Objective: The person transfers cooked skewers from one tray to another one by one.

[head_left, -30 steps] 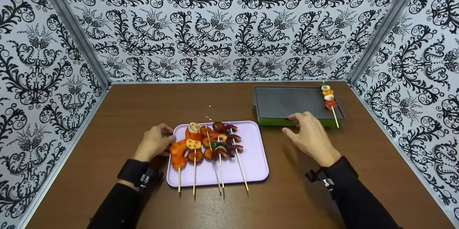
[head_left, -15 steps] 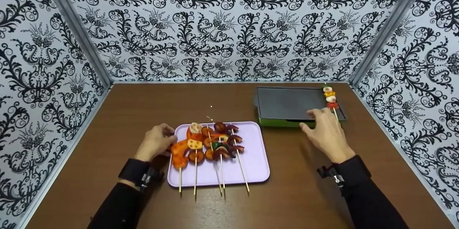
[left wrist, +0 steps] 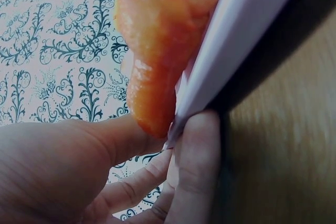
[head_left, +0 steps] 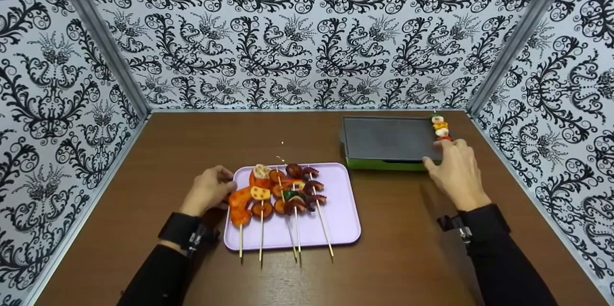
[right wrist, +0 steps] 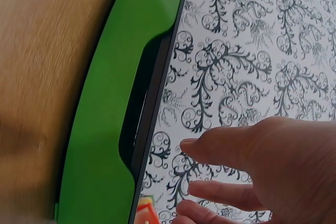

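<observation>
At its left edge, the lilac tray (head_left: 338,210) is pinched by my left hand (head_left: 206,192). In the left wrist view the thumb lies at the tray rim (left wrist: 231,40) and a finger underneath, beside an orange glazed food piece (left wrist: 163,40). Several food skewers (head_left: 261,207) lie on the tray, sticks over its front edge. My right hand (head_left: 458,171), thumb and fingers apart, hovers at the front right of the grill (head_left: 388,138). It partly hides a vegetable skewer (head_left: 440,126) on the grill's right side. In the right wrist view nothing is between its fingers (right wrist: 226,145).
The grill's green base (right wrist: 100,108) has a cut-out in its front, below the dark plate. Brown table (head_left: 216,138) surrounds tray and grill, with tiny pale crumbs (head_left: 282,159) behind the tray. Patterned walls (head_left: 297,32) close off the back and sides.
My right hand has moved right along the grill's front to the vegetable skewer, now covering its stick. My left hand has stayed at the tray edge.
</observation>
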Action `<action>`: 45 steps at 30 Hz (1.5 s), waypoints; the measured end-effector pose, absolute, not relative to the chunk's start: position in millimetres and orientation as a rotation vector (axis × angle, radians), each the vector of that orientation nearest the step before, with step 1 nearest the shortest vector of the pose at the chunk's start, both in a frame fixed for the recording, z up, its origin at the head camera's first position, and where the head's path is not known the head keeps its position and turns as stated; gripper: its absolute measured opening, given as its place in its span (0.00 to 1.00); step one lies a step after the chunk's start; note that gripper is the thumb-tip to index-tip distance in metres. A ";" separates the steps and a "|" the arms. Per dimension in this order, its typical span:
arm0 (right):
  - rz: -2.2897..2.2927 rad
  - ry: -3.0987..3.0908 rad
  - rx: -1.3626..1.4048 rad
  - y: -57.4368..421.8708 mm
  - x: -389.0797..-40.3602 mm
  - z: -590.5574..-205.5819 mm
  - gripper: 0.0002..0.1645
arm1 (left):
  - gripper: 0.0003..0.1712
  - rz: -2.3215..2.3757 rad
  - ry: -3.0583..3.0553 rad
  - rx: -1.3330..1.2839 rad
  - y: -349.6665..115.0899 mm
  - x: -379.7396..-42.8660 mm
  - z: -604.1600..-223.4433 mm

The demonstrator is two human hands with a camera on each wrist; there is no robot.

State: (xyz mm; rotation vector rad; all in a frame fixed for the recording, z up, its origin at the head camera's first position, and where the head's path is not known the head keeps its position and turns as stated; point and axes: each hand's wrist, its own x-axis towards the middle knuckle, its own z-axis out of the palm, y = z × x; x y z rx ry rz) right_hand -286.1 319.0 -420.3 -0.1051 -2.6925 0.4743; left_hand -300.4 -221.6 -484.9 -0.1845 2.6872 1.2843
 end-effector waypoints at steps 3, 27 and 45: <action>0.489 -2.702 -0.129 325.4 -287.3 -419.2 0.30 | 0.17 1.289 2.685 -0.184 -221.6 -299.6 -485.2; 0.478 -2.652 -0.179 356.8 -295.8 -426.2 0.26 | 0.18 1.285 2.670 -0.178 -219.7 -301.3 -480.9; 0.497 -2.744 -0.248 361.7 -298.2 -415.4 0.11 | 0.17 1.276 2.716 -0.173 -222.6 -302.5 -489.0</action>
